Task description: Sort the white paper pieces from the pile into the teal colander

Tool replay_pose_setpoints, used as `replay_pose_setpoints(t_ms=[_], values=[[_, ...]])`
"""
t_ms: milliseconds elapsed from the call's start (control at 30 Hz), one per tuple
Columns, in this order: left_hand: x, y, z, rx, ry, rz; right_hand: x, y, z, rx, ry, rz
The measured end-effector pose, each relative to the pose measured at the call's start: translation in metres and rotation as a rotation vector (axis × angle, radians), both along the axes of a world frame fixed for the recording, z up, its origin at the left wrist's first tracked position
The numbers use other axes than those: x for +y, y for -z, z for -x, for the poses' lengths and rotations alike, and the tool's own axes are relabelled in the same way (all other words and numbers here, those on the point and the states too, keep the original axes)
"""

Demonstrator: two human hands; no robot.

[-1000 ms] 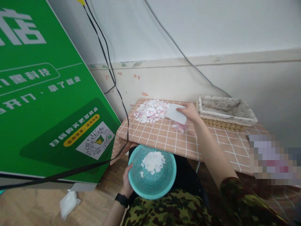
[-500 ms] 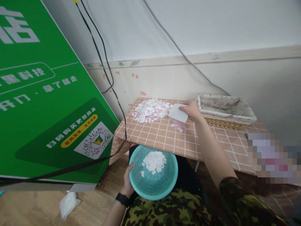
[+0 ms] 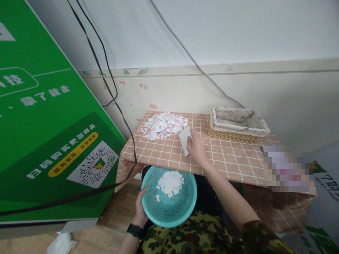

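My left hand [image 3: 141, 207] grips the left rim of a teal plastic colander [image 3: 169, 216], which rests on my lap under the table's front edge. Small white paper pieces [image 3: 171, 182] lie in a heap inside it. Over the table, my right hand [image 3: 196, 146] is closed on a white card [image 3: 184, 140], held tilted with its long side toward the left. Just beyond the card spreads a large pile of white and pinkish paper scraps [image 3: 162, 125]. Whatever lies directly behind the card is hidden.
A checked brown tablecloth [image 3: 169, 151] covers the table. A cloth-lined wicker basket [image 3: 235, 137] stands at the back right, near a pixelated patch. Black cables [image 3: 123, 116] hang beside a green panel [image 3: 66, 141] on the left. A white bag [image 3: 60, 243] lies on the floor.
My right hand has drawn the card left and toward me, turning it steeper. The small cluster of pinkish scraps formerly below the card is out of sight. The view has shifted slightly right.
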State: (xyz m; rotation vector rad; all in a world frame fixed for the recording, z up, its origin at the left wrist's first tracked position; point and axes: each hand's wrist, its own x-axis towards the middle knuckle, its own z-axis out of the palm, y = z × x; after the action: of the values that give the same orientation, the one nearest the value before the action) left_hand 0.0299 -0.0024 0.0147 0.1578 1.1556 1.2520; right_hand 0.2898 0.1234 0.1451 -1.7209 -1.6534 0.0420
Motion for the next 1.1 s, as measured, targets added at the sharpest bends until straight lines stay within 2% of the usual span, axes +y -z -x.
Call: replay_pose_setpoints(t_ms=[200, 400, 533, 767, 900, 1100], values=[[0.001, 0.013, 0.004, -0.093, 0.011, -0.018, 0.004, 0.002, -0.030, -0.053, 0.108, 0.019], [0.000, 0.014, 0.005, -0.096, 0.016, -0.018, 0.012, -0.014, -0.046, 0.000, 0.130, -0.050], [0.000, 0.009, 0.003, -0.119, 0.017, -0.048, 0.023, -0.024, -0.035, -0.007, 0.094, -0.073], [-0.001, 0.006, 0.003, -0.154, 0.039, -0.041, 0.038, -0.016, -0.008, -0.040, 0.087, 0.009], [-0.001, 0.008, 0.005, -0.149, 0.021, -0.042, 0.051, -0.014, -0.008, 0.020, 0.075, 0.001], [0.001, 0.019, 0.008, -0.185, 0.010, -0.044, 0.069, -0.002, -0.014, 0.196, 0.068, -0.089]])
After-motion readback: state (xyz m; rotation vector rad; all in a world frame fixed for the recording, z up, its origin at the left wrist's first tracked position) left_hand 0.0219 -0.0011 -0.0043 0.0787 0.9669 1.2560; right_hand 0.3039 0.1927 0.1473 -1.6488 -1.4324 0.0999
